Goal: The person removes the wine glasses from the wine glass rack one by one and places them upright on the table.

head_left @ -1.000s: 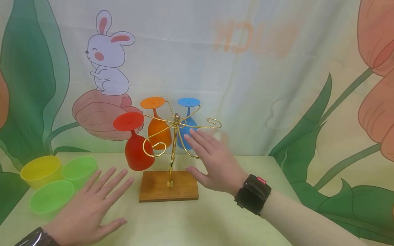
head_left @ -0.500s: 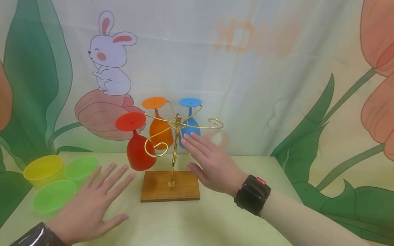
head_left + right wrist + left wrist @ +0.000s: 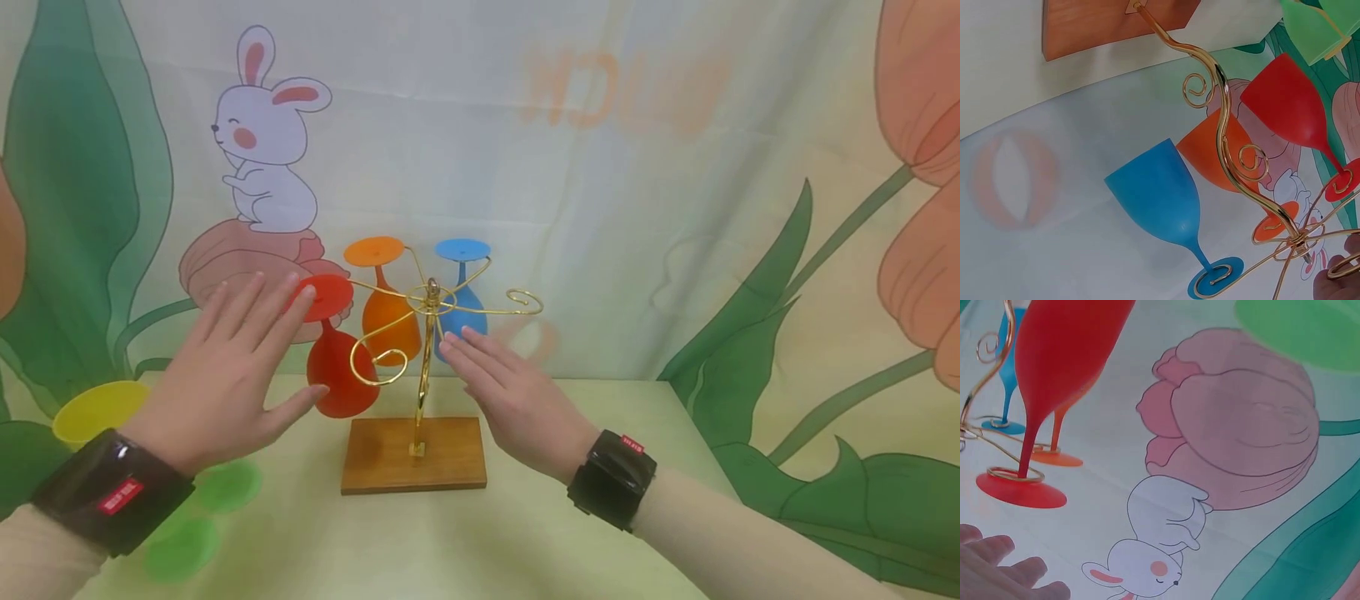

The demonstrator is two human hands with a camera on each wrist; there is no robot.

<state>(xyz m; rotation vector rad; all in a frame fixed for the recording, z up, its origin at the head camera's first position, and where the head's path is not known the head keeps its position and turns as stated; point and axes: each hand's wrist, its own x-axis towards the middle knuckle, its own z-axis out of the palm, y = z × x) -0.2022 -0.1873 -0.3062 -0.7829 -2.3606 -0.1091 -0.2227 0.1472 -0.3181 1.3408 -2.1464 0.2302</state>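
A gold wire rack (image 3: 426, 367) on a wooden base (image 3: 412, 467) bears three goblets hung upside down by their feet: red (image 3: 341, 375), orange (image 3: 390, 329) and blue (image 3: 463, 312). My left hand (image 3: 232, 371) is raised, fingers spread, and overlaps the red goblet's foot in the head view. In the left wrist view its fingers (image 3: 1007, 556) lie apart from that foot. My right hand (image 3: 517, 400) is held in the air at the rack's right, fingers straight, overlapping the blue goblet. Its fingers (image 3: 1335, 278) show beside a gold hook in the right wrist view. Both hands hold nothing.
Behind my left hand at the table's left stand a yellow goblet (image 3: 93, 412) and two green ones, mostly hidden, with a green foot (image 3: 228, 485) visible below the wrist. Two hooks of the rack, such as the right hook (image 3: 525, 302), carry no goblet. A printed curtain (image 3: 637, 208) hangs behind.
My left hand has risen and moved forward, from over the green goblets to the level of the red goblet. My right hand has barely moved, its fingers drawing slightly closer together.
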